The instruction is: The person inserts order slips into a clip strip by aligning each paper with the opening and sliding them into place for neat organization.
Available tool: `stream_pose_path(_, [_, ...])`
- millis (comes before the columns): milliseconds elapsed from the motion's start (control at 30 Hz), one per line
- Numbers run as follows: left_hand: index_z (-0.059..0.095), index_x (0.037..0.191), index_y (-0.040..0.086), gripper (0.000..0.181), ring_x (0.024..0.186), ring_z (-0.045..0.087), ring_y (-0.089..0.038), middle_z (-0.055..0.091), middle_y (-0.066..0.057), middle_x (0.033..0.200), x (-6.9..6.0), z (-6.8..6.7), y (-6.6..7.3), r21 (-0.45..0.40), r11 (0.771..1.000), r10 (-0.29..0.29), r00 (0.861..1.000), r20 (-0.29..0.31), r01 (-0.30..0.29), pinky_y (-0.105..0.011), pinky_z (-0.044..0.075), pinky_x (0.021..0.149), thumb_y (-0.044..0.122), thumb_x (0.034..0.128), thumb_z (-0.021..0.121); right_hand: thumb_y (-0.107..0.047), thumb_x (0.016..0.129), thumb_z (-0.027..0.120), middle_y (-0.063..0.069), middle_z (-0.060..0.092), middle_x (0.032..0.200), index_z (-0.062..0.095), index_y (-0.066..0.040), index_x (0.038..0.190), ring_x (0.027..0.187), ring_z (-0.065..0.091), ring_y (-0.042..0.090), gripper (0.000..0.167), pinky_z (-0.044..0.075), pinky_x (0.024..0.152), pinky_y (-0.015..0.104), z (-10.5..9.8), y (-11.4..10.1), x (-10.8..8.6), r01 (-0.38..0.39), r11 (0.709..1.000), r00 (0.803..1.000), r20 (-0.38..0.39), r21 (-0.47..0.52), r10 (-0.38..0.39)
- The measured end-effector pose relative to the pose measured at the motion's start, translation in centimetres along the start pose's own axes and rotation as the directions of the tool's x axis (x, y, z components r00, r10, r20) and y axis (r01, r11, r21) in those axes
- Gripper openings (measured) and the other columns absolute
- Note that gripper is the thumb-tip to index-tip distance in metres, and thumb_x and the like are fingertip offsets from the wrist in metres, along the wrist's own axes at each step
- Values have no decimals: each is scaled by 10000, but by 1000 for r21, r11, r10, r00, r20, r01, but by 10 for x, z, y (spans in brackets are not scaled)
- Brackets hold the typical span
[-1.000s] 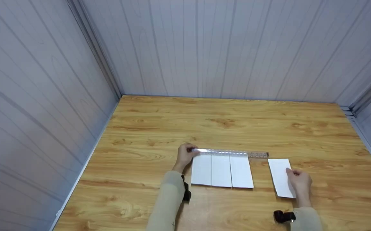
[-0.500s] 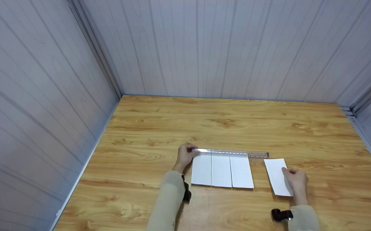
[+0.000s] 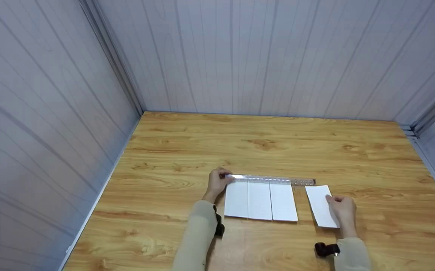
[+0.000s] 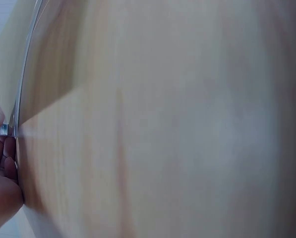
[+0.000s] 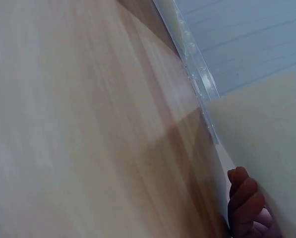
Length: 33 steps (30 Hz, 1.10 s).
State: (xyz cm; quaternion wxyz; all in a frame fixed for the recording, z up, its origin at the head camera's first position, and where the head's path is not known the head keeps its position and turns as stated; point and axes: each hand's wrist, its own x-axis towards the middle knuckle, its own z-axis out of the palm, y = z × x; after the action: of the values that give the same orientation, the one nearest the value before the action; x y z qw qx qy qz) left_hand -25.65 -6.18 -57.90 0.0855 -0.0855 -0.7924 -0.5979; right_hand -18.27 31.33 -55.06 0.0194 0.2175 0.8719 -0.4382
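My left hand [image 3: 216, 184] holds the left end of a clear ruler [image 3: 302, 182], thumb on top. Beneath the ruler, three white paper cards [image 3: 259, 201] lie side by side on the wooden table, their top edges under it. The left wrist view shows fingers [image 4: 9, 166] at the ruler's end. To the right, my right hand [image 3: 344, 210] pinches the right edge of another white card [image 3: 318, 206], slightly tilted. This card is apart from the row, and its top left corner is close to the ruler's right end. The right wrist view shows the held card [image 5: 266, 124] raised at an angle beside the ruler.
The wooden table [image 3: 262, 146] reaches back to a pale panelled wall [image 3: 247, 56]. Another panelled wall [image 3: 52, 124] bounds it on the left. A dark wrist camera [image 3: 324, 249] sits on the right sleeve.
My right hand has moved left with its card, closer to the row and the ruler's right end. The left hand, ruler and three cards have stayed in place.
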Motion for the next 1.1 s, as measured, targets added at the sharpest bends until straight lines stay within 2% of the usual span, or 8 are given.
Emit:
stream_pose_path(67, [649,809,-122,141,730,533,-308,574,-228,780,-1,-1,2,-23,1000,1,1000,6,-1,-252,438,616,-58,695,702,-223,853,544,274,578,972,566,158,1020,922,505,368,416,408,752,417,1,0,1,2,1000,1000,-3,2,-2])
stream_pose_path(267, [606,819,-190,151,762,504,-440,533,-329,801,-8,-7,31,-55,998,-2,1000,24,4,-390,453,645,-123,697,664,-280,863,531,317,529,1059,534,163,1076,977,477,418,491,396,800,458,2,-3,3,-19,1000,999,46,-2,19])
stream_pose_path(333, [615,814,-177,151,752,511,-412,539,-309,794,-7,-6,27,-46,999,5,1000,18,-4,-363,452,640,-109,694,675,-295,866,525,328,506,1094,522,166,1092,999,464,430,513,393,813,463,3,-4,3,-21,1000,998,55,1,21])
stream_pose_path(500, [658,800,-103,143,721,528,-252,576,-195,771,-1,-1,2,4,1000,-7,1000,3,7,-241,439,618,-37,687,716,-313,869,513,338,484,1120,500,174,1111,1019,451,443,545,390,826,465,4,-7,2,-30,1000,997,70,9,29])
stream_pose_path(600, [652,798,-110,134,713,527,-228,573,-184,766,-1,-1,3,14,1000,-5,1000,6,5,-227,439,615,-47,694,707,-311,869,506,345,478,1122,493,182,1112,1023,445,451,550,380,840,470,5,-9,2,-31,1000,997,67,-5,31])
stream_pose_path(833, [604,787,-192,131,722,518,-416,544,-308,757,-8,-5,33,-27,998,49,999,-6,-49,-393,465,628,-152,676,661,-294,875,494,355,465,1130,482,197,1111,1042,427,458,545,354,869,476,7,-13,4,-25,999,997,75,-24,27])
stream_pose_path(900, [613,788,-180,125,723,524,-393,552,-294,761,-8,-5,31,-23,999,38,999,-3,-38,-372,466,627,-137,684,666,-289,876,498,352,463,1135,483,194,1113,1048,424,456,538,359,867,475,8,-14,4,-29,999,996,79,-17,30])
stream_pose_path(1100, [664,811,-85,126,734,537,-221,583,-172,787,-1,-1,6,19,999,-41,999,6,41,-229,444,631,-28,706,704,-274,873,510,345,474,1127,490,183,1114,1028,448,446,518,390,833,468,12,-16,6,-43,999,996,73,4,43])
